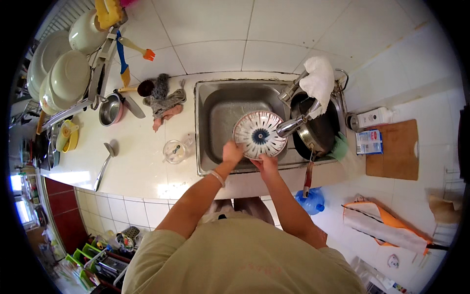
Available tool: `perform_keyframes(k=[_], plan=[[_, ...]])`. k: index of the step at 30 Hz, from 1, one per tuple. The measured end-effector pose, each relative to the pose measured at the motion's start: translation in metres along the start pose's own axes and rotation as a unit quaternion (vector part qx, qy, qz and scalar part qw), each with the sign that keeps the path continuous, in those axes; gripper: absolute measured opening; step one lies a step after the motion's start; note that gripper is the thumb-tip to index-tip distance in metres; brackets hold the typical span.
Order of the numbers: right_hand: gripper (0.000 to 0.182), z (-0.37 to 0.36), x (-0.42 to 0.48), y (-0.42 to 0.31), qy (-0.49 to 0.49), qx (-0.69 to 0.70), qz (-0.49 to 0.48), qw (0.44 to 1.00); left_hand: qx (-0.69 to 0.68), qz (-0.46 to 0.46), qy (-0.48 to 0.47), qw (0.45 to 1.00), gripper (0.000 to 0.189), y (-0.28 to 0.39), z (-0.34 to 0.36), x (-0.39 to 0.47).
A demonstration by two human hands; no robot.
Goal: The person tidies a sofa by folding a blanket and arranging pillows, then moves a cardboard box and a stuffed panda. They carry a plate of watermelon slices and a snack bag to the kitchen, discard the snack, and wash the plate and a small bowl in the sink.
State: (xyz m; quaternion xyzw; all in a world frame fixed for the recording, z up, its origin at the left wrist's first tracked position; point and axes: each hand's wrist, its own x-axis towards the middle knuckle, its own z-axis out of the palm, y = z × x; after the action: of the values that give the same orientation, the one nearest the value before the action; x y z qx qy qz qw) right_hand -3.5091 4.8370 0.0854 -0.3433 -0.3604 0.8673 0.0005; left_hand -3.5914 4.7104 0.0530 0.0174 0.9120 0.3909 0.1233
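A round patterned ceramic dish, white with a dark blue centre and reddish rim strokes, is held over the stainless steel sink. My left hand grips its lower left edge, and my right hand grips its lower edge. The end of the chrome faucet overlaps the dish's right side; a white cloth is wrapped on the faucet. Whether water is running cannot be told. Right of the dish, a pan with a red-brown handle rests in the sink's second basin.
Left on the counter are grey rags, a small pot, a clear cup and a ladle. A dish rack holds bowls at upper left. A brown board and a white bottle are at right.
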Motion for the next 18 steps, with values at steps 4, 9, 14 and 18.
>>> perform_keyframes(k=[4,9,14,18], plan=[[0.040,-0.011,-0.018,-0.022,-0.041,-0.043,0.100,0.993,-0.332,-0.123,-0.157,0.922,0.028,-0.001,-0.039,0.048],[0.041,0.006,-0.017,-0.041,0.020,-0.151,0.074,0.986,-0.603,-0.278,-0.292,0.688,0.030,0.008,-0.060,0.029],[0.057,-0.005,0.023,-0.013,0.077,-0.755,-0.307,0.574,-0.557,-0.214,-0.200,0.777,0.031,0.026,-0.055,0.004],[0.065,0.037,0.034,-0.005,0.027,-0.798,-0.245,0.550,-0.604,-0.198,-0.184,0.749,0.034,0.010,-0.054,-0.005]])
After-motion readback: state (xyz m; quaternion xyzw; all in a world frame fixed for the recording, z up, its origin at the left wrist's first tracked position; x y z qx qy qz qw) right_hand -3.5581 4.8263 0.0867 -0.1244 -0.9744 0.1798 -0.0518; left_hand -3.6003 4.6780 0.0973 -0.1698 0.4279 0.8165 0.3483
